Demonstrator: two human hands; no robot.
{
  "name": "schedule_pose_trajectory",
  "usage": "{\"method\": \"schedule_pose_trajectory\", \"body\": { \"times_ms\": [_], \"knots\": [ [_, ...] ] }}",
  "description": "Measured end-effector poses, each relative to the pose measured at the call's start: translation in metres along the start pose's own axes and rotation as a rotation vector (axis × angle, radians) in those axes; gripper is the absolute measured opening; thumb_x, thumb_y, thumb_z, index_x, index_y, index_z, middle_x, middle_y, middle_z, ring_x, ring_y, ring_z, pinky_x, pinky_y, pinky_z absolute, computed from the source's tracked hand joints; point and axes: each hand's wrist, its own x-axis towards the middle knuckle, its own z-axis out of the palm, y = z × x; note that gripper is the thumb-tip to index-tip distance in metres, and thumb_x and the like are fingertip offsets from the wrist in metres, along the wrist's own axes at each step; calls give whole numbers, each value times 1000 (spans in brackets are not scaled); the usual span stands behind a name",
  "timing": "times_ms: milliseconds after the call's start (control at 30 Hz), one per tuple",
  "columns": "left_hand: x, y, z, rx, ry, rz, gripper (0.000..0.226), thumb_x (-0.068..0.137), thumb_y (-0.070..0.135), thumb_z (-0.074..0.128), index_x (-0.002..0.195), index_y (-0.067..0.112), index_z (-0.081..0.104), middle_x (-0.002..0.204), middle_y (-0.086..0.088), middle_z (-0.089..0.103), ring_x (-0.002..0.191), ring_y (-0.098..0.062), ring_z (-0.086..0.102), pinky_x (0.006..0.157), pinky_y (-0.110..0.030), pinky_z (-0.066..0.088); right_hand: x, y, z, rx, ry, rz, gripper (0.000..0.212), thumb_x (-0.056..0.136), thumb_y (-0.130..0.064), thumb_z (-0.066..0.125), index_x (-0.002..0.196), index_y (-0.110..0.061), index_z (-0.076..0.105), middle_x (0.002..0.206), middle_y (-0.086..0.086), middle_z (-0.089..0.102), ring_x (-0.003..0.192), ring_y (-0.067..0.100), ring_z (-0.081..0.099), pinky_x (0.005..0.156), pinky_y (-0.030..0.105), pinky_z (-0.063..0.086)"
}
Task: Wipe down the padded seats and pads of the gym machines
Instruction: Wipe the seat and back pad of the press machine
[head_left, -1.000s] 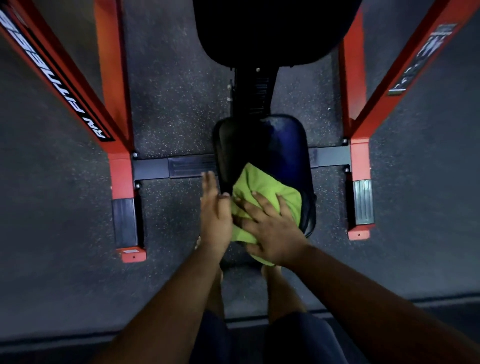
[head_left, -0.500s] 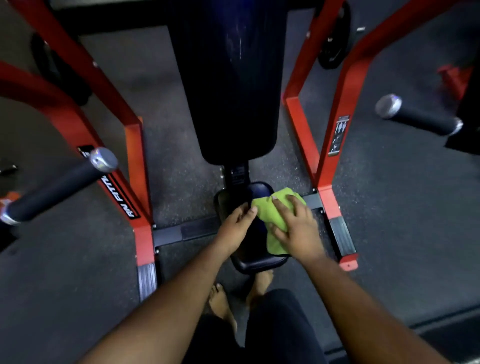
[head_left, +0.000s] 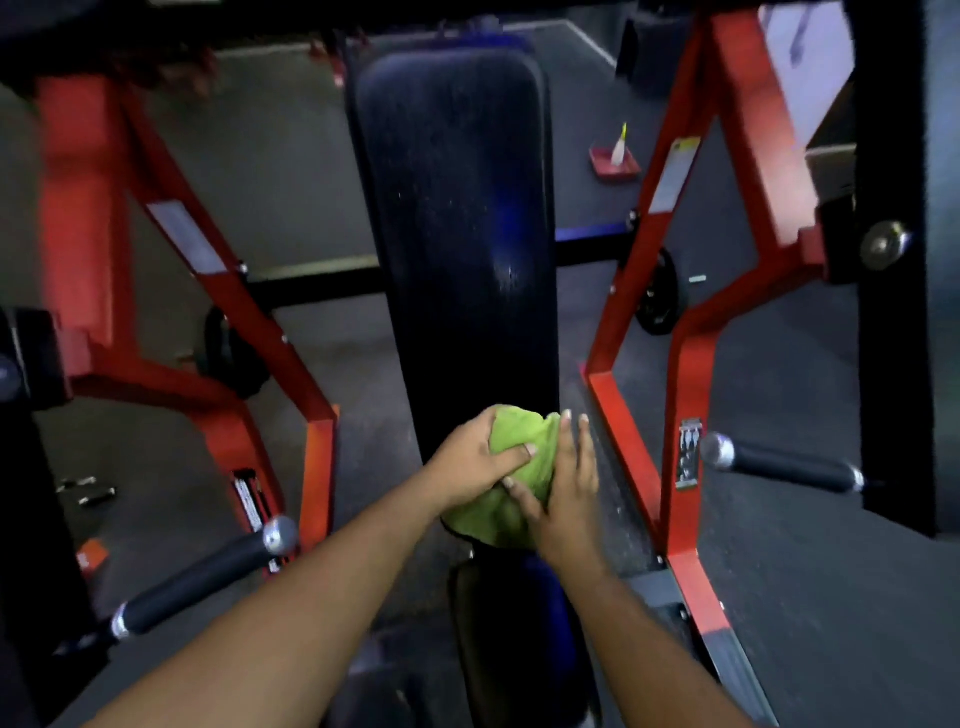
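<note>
A green cloth (head_left: 506, 514) is bunched against the lower end of the long black back pad (head_left: 457, 234) of a red-framed gym machine. My left hand (head_left: 475, 460) grips the cloth's upper left part, thumb curled over it. My right hand (head_left: 563, 493) lies on the cloth's right side with its fingers straight and pointing up. Below both hands sits the small dark seat pad (head_left: 511, 629), partly hidden by my forearms.
Red frame legs rise at the left (head_left: 291, 374) and right (head_left: 680, 374) of the pad. Black handles with silver caps stick out at the lower left (head_left: 202, 579) and right (head_left: 779, 465). A weight plate (head_left: 657, 299) stands behind the right leg. Dark rubber floor lies all around.
Both hands have lifted the cloth from the seat pad up to the bottom of the back pad. My left hand has taken hold of the cloth. The view has tilted upward.
</note>
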Motion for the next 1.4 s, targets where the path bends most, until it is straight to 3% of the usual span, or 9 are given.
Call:
{"method": "schedule_pose_trajectory", "body": {
  "times_ms": [167,367,467,567,700,1000,1167,1300,1400],
  "knots": [
    [71,83,-93,223,59,279,45,90,43,75,123,39,46,101,17,67,89,11,62,78,-11,48,100,-70,23,31,259,-162,85,97,-71,36,163,-36,-5,172,1,-12,158,21,-10,124,60,12],
    [170,142,-198,659,388,627,62,99,54,49,152,23,40,139,-9,60,129,-27,55,110,-43,41,276,-139,51,-188,282,-172,94,91,-51,40,152,-43,-31,166,0,-31,155,29,-24,116,76,3],
    [213,133,-241,1085,564,669,72,101,57,23,163,20,23,170,-4,21,157,-21,19,127,-53,11,340,-149,71,-341,279,-193,87,95,-61,40,159,-42,-15,169,-3,-24,155,29,-24,108,85,-3],
    [238,102,-261,1324,500,626,78,101,63,14,165,19,8,173,-2,-1,159,-20,-4,126,-60,-4,332,-114,92,-435,360,-208,86,93,-81,23,164,-36,6,173,0,-7,158,34,-9,111,81,-5],
    [250,89,-256,1268,635,697,80,99,62,28,163,15,18,172,-3,10,159,-23,7,125,-64,3,300,-65,91,-455,360,-157,67,99,-72,26,153,-33,37,173,-1,2,159,33,-1,106,86,12],
    [250,87,-257,1209,683,762,89,92,59,32,163,8,15,171,-9,13,159,-23,13,124,-65,9,410,-148,34,-360,564,-350,63,105,-44,35,162,-43,8,173,-4,-5,158,33,2,112,80,15],
    [256,82,-261,1274,666,771,109,76,68,50,163,12,17,171,-8,16,159,-25,13,124,-65,6,359,-96,48,-439,431,-267,77,95,-76,20,154,-27,29,172,6,-1,158,37,-6,110,85,7],
    [258,80,-258,1202,717,806,100,82,63,48,162,10,20,170,-10,20,158,-25,17,124,-65,9,407,-151,29,-249,513,-65,85,91,-82,22,162,-39,4,172,-4,-1,158,31,0,112,81,13],
    [253,85,-259,1103,715,859,100,87,62,45,162,6,9,170,-15,13,158,-28,14,123,-66,13,428,-195,24,-257,561,-35,75,92,-79,16,160,-46,16,170,-6,14,157,31,10,108,82,19]
  ]
}}
